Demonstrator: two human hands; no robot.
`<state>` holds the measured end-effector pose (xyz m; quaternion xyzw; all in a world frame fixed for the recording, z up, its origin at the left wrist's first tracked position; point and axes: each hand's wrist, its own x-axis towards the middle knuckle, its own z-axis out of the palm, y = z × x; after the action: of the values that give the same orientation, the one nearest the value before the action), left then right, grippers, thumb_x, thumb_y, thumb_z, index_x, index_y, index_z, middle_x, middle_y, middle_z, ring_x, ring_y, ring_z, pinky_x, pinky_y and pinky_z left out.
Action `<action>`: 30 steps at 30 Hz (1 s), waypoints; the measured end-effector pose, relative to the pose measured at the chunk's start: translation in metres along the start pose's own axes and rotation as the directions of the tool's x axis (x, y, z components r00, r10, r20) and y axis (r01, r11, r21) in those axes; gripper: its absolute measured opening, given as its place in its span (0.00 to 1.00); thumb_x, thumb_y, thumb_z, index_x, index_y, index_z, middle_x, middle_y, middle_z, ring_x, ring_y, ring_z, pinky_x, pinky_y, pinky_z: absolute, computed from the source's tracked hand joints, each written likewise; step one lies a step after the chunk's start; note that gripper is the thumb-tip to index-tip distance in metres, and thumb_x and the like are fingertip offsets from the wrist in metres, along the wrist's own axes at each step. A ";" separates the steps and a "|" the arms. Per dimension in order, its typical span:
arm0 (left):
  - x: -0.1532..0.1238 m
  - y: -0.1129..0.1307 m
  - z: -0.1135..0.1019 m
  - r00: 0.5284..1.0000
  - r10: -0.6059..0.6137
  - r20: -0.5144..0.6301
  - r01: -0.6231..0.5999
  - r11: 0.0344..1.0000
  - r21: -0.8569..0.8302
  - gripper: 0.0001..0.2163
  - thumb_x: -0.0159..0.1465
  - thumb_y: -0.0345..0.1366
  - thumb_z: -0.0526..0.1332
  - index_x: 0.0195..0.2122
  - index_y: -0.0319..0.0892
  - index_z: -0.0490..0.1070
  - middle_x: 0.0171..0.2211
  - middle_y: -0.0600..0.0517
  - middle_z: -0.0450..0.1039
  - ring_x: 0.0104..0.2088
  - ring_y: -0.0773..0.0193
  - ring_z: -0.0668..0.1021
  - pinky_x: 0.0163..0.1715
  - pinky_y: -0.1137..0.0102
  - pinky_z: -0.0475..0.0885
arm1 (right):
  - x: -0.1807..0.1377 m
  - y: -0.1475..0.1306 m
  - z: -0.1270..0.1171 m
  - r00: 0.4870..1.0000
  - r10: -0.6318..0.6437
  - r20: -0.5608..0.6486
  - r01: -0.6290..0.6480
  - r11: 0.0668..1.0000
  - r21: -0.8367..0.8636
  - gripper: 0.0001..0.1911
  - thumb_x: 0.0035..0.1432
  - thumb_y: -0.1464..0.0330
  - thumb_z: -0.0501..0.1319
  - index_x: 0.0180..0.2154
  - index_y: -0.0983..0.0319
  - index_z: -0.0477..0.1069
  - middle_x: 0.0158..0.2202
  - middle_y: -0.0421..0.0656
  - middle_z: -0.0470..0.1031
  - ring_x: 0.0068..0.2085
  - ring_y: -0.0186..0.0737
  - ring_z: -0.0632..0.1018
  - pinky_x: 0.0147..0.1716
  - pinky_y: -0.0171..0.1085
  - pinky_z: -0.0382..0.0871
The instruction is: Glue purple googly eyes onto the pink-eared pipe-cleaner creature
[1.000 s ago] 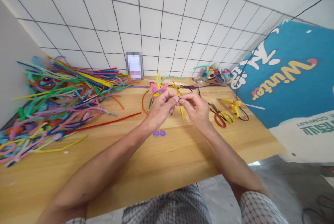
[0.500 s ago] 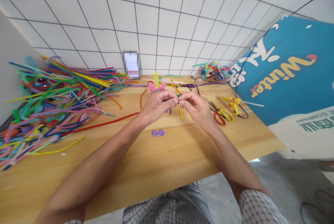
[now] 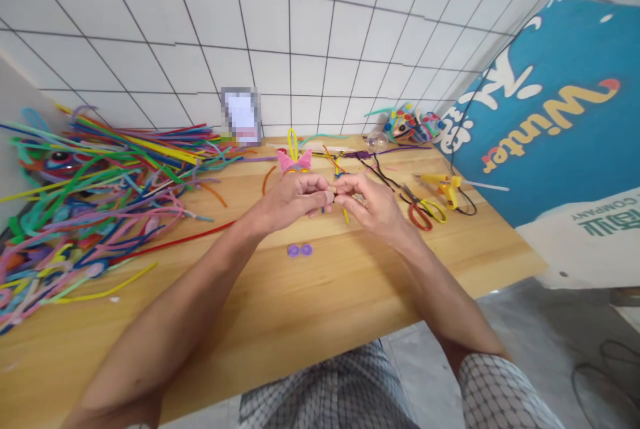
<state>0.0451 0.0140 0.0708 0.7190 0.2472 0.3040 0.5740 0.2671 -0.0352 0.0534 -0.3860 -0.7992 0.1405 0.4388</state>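
Note:
My left hand (image 3: 295, 201) and my right hand (image 3: 370, 202) meet fingertip to fingertip above the middle of the table. Both are pinched on a small dark piece (image 3: 334, 196), mostly covered by the fingers, so its kind is unclear. Just behind my left hand stands a figure with pink pointed ears (image 3: 295, 160) and a yellow loop (image 3: 293, 142) on top. Partly hidden behind my right hand lie yellow pipe cleaners (image 3: 346, 214) with a bit of blue. Two joined purple discs (image 3: 300, 250) rest on the wood in front of the hands.
A large heap of coloured pipe cleaners (image 3: 120, 182) covers the table's left side. Scissors (image 3: 423, 209) and a yellow glue gun (image 3: 447, 190) lie at right. Near the wall are a phone (image 3: 241, 116), a clear ball (image 3: 377, 142) and decorated balls (image 3: 403, 124).
The whole view has shifted slightly. My fingertips stay together, pinching the small dark piece, and a little more of it shows between them.

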 end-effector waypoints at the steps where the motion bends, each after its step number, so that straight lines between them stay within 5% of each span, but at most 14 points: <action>1: 0.000 -0.001 0.002 1.000 -0.002 -0.027 0.001 1.000 -0.027 0.10 0.62 0.42 0.69 0.33 0.41 0.76 0.29 0.53 0.79 0.22 0.70 0.71 0.24 0.73 0.65 | 0.000 0.001 0.001 0.999 0.035 -0.028 -0.034 0.998 0.056 0.07 0.73 0.63 0.66 0.51 0.54 0.76 0.39 0.39 0.85 0.39 0.40 0.85 0.43 0.40 0.79; 9: 0.003 -0.009 0.017 0.975 0.043 -0.219 -0.065 0.993 -0.093 0.11 0.62 0.44 0.69 0.32 0.42 0.73 0.28 0.53 0.78 0.22 0.71 0.69 0.24 0.74 0.64 | -0.003 0.004 0.018 0.952 0.264 -0.151 -0.190 0.905 0.381 0.17 0.67 0.53 0.73 0.47 0.57 0.76 0.36 0.39 0.79 0.37 0.38 0.79 0.40 0.38 0.77; 20: -0.001 -0.011 0.008 0.975 0.156 -0.156 -0.094 0.933 0.347 0.10 0.66 0.41 0.62 0.31 0.42 0.78 0.24 0.56 0.71 0.24 0.68 0.69 0.26 0.71 0.63 | -0.006 0.010 0.014 0.992 0.030 -0.120 -0.033 0.999 -0.026 0.05 0.72 0.67 0.65 0.46 0.57 0.80 0.39 0.41 0.85 0.39 0.40 0.82 0.44 0.40 0.74; 25: -0.001 -0.010 -0.001 0.993 0.041 -0.111 -0.001 0.942 0.337 0.12 0.65 0.44 0.63 0.31 0.42 0.80 0.23 0.54 0.73 0.22 0.68 0.70 0.23 0.72 0.63 | -0.004 0.013 0.014 0.995 -0.067 -0.077 0.063 0.996 -0.058 0.07 0.74 0.68 0.63 0.42 0.59 0.81 0.37 0.41 0.85 0.38 0.39 0.82 0.43 0.38 0.73; 30: 0.001 -0.006 -0.001 0.996 0.005 -0.090 0.021 0.958 0.285 0.11 0.63 0.43 0.66 0.28 0.44 0.80 0.17 0.57 0.67 0.19 0.69 0.66 0.20 0.73 0.60 | -0.002 0.008 0.011 0.998 0.056 -0.013 -0.056 0.998 -0.010 0.06 0.72 0.71 0.65 0.41 0.58 0.81 0.36 0.39 0.85 0.37 0.37 0.80 0.43 0.36 0.71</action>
<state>0.0454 0.0168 0.0652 0.7789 0.3171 0.2947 0.4538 0.2632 -0.0298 0.0413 -0.4115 -0.7858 0.1461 0.4379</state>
